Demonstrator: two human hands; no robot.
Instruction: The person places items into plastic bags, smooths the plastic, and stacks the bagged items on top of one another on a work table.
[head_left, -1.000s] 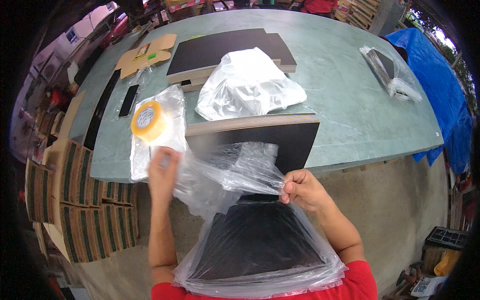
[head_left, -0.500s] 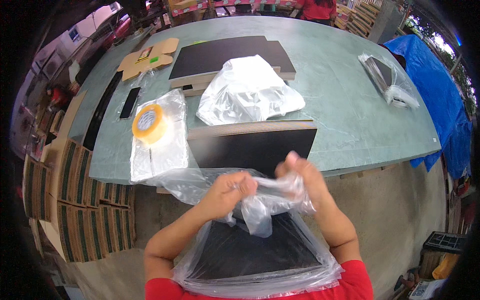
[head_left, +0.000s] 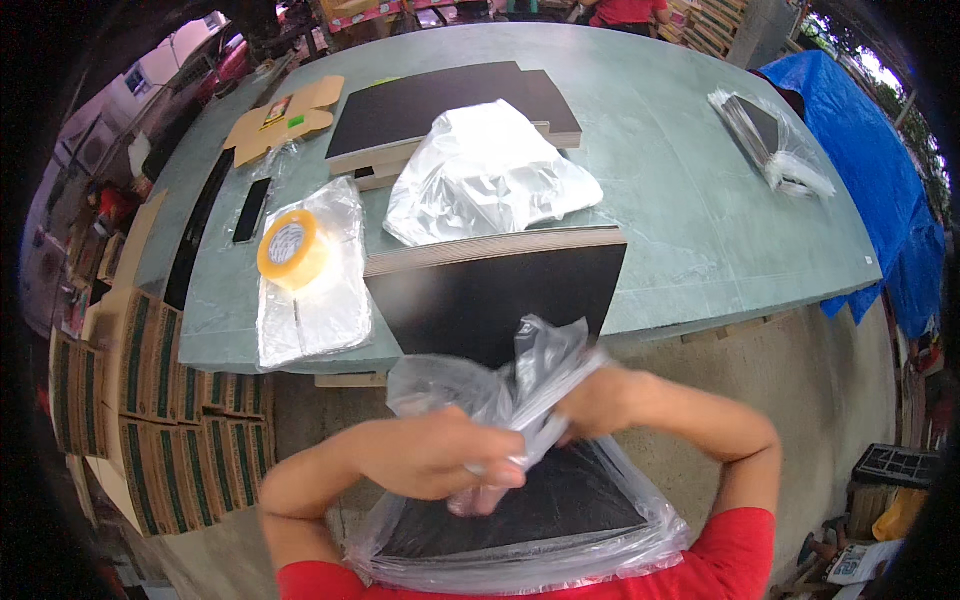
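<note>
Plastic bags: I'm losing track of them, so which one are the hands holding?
The clear bag around the nearest black panel: the left hand and right hand bunch its upper part. Others, like the white bag, lie on the table, untouched.

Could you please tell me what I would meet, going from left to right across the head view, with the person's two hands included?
Cardboard stack → tape roll → left hand → right hand → bagged bundle → blue tarp.
</note>
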